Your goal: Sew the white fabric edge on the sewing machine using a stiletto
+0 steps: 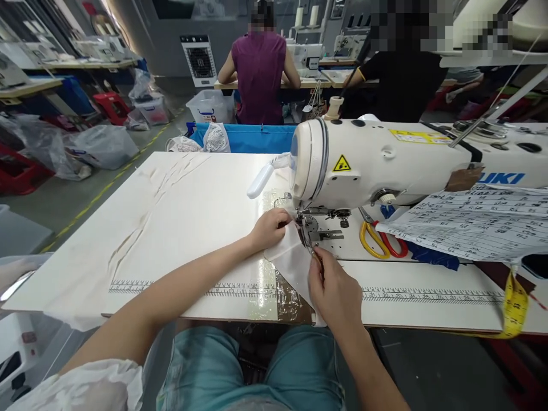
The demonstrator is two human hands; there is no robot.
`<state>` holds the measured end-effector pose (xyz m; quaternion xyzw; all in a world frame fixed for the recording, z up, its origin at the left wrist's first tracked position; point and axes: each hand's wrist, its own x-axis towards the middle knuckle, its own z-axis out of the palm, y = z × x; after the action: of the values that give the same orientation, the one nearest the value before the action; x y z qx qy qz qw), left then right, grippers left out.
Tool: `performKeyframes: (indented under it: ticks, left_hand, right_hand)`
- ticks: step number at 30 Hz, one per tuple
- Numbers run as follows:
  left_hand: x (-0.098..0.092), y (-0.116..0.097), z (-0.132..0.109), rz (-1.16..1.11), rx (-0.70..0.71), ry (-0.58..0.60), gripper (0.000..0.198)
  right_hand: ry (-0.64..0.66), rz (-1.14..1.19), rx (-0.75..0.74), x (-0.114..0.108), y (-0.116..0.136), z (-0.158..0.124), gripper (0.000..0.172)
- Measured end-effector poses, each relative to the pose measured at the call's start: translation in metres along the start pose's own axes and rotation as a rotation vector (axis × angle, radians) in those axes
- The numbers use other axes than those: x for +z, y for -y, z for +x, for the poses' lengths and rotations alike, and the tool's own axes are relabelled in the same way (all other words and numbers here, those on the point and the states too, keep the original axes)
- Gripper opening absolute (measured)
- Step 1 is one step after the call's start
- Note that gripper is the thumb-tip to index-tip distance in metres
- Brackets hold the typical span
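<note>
I am feeding a small piece of white cloth (pixel 293 257) under the needle of the sewing machine (pixel 385 165), at the middle of the frame. My left hand (pixel 269 227) lies on the cloth's far edge, fingers curled and pressing it flat to the bench (pixel 180 211). My right hand (pixel 334 294) has its grip pinched together on the near edge, just below the presser foot. I judge the next move needs the edge kept straight and taut. The cloth looks thin and soft; the bench is smooth and pale, with a printed ruler. Scissors (pixel 379 237) with yellow and red handles lie right of the needle.
</note>
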<state>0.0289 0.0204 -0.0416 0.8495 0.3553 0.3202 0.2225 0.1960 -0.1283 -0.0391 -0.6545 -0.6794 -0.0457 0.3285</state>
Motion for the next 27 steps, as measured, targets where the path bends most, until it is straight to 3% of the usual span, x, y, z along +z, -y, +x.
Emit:
performKeyframes:
  ticks: [6,12,27]
  left_hand:
    - [-0.0011,-0.0004,-0.0003,-0.098,-0.011,-0.010,0.013]
    - [-0.0013,0.0004,0.0006,-0.092,-0.035,0.006,0.013]
    - [-0.0037,-0.0019,0.0008,-0.112,-0.049,0.001,0.012]
  right_hand:
    - [-0.045,-0.022,-0.038,0.0086,0.0016,0.0051,0.033]
    - [-0.013,-0.016,-0.014,0.0099,0.0001,0.0059,0.035]
    - [-0.075,-0.011,-0.019,0.0094,0.0039,0.0067,0.036]
